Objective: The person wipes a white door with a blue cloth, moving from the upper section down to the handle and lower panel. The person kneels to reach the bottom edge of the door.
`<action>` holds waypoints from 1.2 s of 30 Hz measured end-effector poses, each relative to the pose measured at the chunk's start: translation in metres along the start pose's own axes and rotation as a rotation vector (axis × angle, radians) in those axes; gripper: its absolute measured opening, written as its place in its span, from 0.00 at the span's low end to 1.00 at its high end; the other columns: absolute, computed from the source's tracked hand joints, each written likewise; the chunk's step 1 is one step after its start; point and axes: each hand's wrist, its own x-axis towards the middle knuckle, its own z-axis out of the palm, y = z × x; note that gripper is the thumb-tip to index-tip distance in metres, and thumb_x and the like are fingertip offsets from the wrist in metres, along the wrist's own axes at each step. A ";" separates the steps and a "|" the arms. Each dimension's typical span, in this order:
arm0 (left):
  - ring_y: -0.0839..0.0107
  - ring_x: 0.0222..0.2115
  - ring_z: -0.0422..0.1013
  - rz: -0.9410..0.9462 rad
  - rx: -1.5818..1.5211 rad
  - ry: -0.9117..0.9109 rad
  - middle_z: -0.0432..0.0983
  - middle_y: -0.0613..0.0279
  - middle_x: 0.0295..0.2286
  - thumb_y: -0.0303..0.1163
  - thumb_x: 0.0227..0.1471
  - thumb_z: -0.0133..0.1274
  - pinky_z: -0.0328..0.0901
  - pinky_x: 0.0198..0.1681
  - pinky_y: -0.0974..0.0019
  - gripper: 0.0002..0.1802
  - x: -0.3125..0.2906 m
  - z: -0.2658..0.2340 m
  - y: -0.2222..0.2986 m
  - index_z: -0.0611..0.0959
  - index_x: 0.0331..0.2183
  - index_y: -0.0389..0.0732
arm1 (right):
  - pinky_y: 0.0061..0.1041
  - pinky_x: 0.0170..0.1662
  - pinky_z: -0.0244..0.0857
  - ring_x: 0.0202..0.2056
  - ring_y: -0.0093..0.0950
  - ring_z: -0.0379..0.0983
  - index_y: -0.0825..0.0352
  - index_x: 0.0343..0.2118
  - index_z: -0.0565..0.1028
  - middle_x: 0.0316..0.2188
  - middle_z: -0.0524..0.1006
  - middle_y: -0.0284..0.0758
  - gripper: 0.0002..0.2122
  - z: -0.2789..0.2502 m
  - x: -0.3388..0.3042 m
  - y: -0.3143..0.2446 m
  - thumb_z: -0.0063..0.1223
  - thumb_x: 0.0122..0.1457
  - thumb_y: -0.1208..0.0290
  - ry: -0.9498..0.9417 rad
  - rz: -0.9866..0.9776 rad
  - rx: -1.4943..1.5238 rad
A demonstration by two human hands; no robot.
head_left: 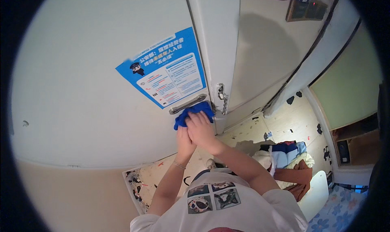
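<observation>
A crumpled blue cloth is pressed against a white door, just under its metal handle. My right hand lies over the cloth, its fingers bent onto the fabric. Close beside and partly beneath it, my left hand holds the cloth's lower edge; some of its fingers are hidden. Above the handle, a blue and white poster is fixed to the door. A metal latch with a chain hangs on the frame right of the cloth.
Folded clothes are heaped at the lower right beside a white chair. Dark scraps and worn patches mark the pale floor. A cabinet with open shelves stands at the right, and a wooden wall box hangs at the upper right.
</observation>
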 end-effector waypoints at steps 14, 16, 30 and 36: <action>0.35 0.47 0.61 0.199 0.136 0.280 0.56 0.29 0.51 0.29 0.52 0.49 0.62 0.48 0.48 0.30 -0.003 0.027 -0.003 0.59 0.52 0.23 | 0.41 0.56 0.56 0.55 0.53 0.56 0.75 0.56 0.59 0.59 0.51 0.54 0.25 0.013 -0.025 0.012 0.46 0.55 0.71 -0.038 0.324 0.256; 0.36 0.47 0.62 0.036 -0.142 0.190 0.58 0.29 0.50 0.30 0.53 0.50 0.62 0.47 0.49 0.31 0.002 0.026 -0.001 0.58 0.52 0.23 | 0.41 0.56 0.55 0.55 0.54 0.55 0.75 0.56 0.57 0.59 0.50 0.56 0.25 0.022 -0.032 0.017 0.46 0.55 0.72 -0.042 0.326 0.279; 0.43 0.49 0.63 -0.155 -0.318 0.049 0.62 0.33 0.50 0.27 0.55 0.46 0.59 0.51 0.57 0.35 -0.012 0.026 0.013 0.50 0.58 0.26 | 0.39 0.59 0.50 0.56 0.55 0.54 0.81 0.58 0.49 0.57 0.53 0.61 0.28 0.048 -0.058 0.016 0.41 0.57 0.74 -0.020 0.602 0.504; 0.43 0.52 0.58 0.171 0.048 0.206 0.60 0.37 0.51 0.27 0.54 0.43 0.52 0.56 0.50 0.29 0.008 -0.006 0.032 0.58 0.56 0.30 | 0.41 0.58 0.50 0.56 0.51 0.56 0.78 0.58 0.53 0.56 0.58 0.56 0.27 0.008 -0.013 0.004 0.41 0.55 0.76 0.108 0.298 0.538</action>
